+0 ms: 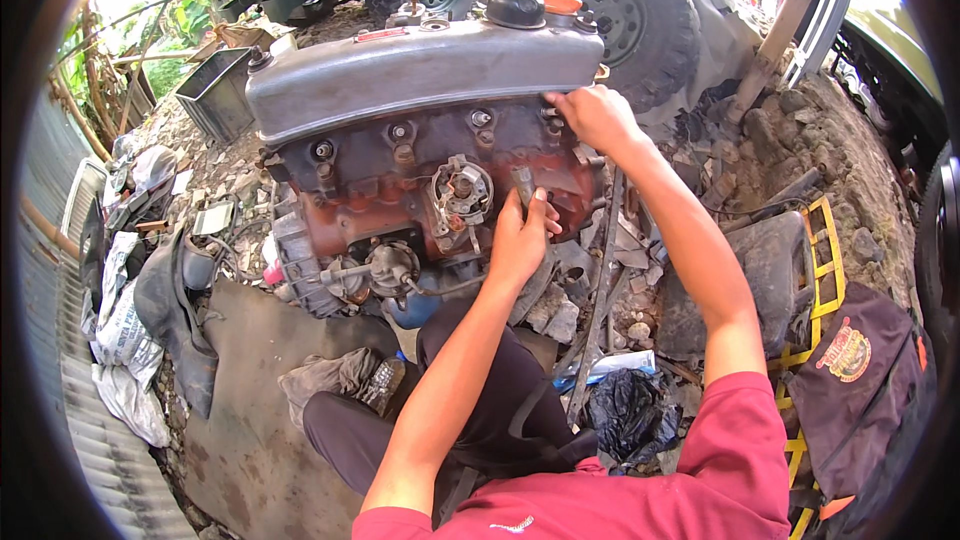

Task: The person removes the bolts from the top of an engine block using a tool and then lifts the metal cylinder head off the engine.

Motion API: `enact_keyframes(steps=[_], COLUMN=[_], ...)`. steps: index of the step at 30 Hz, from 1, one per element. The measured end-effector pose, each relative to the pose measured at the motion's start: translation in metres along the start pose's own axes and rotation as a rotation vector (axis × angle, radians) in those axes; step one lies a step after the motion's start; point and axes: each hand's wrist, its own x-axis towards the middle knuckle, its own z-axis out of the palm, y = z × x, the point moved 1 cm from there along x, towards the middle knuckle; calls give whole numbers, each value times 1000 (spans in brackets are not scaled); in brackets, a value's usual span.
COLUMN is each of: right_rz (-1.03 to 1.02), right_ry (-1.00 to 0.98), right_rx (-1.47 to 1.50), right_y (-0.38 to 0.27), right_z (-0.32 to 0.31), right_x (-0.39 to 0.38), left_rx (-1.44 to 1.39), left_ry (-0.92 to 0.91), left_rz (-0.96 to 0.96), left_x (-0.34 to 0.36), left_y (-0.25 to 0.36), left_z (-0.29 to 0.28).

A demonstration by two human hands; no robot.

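An engine block (pixel 345 225), rusty red with a grey valve cover (pixel 430 65), stands in front of me. My right hand (pixel 595 118) reaches to the far right end of the row of spark plugs, its fingertips pinched at the rightmost spark plug (pixel 549 114). Lower down, my left hand (pixel 522 240) is closed round a short grey cylindrical tool (pixel 522 186), which points up beside the open distributor (pixel 462 192). Three more spark plugs, such as the one at the left (pixel 323 150), sit along the block. A fuel pump (pixel 393 265) is mounted below the distributor.
Rubble and stones (pixel 560 320) cover the ground right of the engine. A yellow metal frame (pixel 826 250) and a dark cloth bag (pixel 865 370) lie at the right. A black plastic bag (pixel 625 415) is near my legs. Large wheels (pixel 640 25) stand behind the engine.
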Motion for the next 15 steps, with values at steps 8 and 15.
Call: enact_keyframes(steps=[8,15], right_rz=[290,184], right_ry=[-246,391], right_rx=[811,422], right_y=[-100,-71], right_z=[-48,-39], right_x=[-129,-133], left_rx=[-325,-111], left_ry=[-22,-266], left_rz=[-121,-81], left_x=[8,1], left_y=[-3,3], left_z=[2,7])
